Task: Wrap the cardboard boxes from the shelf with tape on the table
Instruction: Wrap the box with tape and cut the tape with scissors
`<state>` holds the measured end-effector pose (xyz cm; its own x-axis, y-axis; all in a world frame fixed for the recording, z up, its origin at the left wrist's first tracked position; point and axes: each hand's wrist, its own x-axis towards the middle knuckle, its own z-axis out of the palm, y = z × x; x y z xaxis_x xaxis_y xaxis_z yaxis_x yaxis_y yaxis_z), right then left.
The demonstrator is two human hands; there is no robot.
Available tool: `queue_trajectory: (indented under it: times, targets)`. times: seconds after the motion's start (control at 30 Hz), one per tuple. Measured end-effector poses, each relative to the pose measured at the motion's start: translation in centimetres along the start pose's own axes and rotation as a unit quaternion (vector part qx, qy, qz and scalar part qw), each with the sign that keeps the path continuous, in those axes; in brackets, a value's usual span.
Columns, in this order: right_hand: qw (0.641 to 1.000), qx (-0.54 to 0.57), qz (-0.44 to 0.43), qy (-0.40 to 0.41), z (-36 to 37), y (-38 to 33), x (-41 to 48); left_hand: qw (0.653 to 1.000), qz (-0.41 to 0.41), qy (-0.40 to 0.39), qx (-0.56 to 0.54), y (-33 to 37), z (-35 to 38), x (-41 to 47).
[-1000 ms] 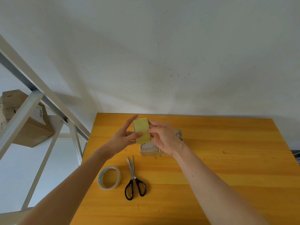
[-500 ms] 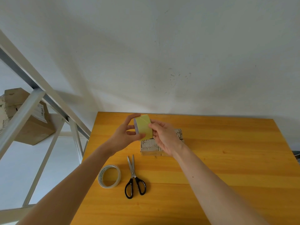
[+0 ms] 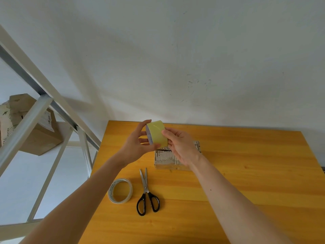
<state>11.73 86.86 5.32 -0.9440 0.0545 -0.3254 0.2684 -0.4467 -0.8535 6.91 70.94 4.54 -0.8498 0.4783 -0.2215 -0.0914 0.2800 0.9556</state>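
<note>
A yellow tape roll [image 3: 157,133] is held up above the orange wooden table [image 3: 246,173]. My left hand [image 3: 136,147] grips the roll from the left, thumb under it and fingers over its top. My right hand [image 3: 179,147] touches the roll's right face with thumb and fingertips. Behind and below my right hand a small cardboard box [image 3: 167,160] with ragged corrugated edges lies on the table, partly hidden by that hand.
A thin clear tape roll [image 3: 120,190] lies flat near the table's left edge, with black-handled scissors [image 3: 146,194] beside it. A white metal shelf [image 3: 44,120] stands to the left and holds more cardboard boxes [image 3: 35,131].
Both hands have lifted the yellow roll slightly and turned it, so its side opening now faces left. The box, scissors and clear tape have not moved.
</note>
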Motion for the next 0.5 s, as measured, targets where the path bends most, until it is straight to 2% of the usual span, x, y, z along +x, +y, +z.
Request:
queue_trajectory:
  times: [0.2, 0.33, 0.5]
  targets:
    - [0.999, 0.006, 0.011, 0.053, 0.4, 0.1, 0.4, 0.999, -0.007, 0.003, 0.043, 0.2, 0.0, 0.3]
    - [0.997, -0.025, -0.009, 0.073, -0.3, 0.1, 0.6, 0.998, -0.047, 0.038, 0.006, -0.3, -0.6, 0.5]
    - [0.982, -0.173, -0.054, 0.054, -1.0, 0.6, 0.6, 0.992, -0.088, 0.062, -0.068, -0.8, -0.4, 0.7]
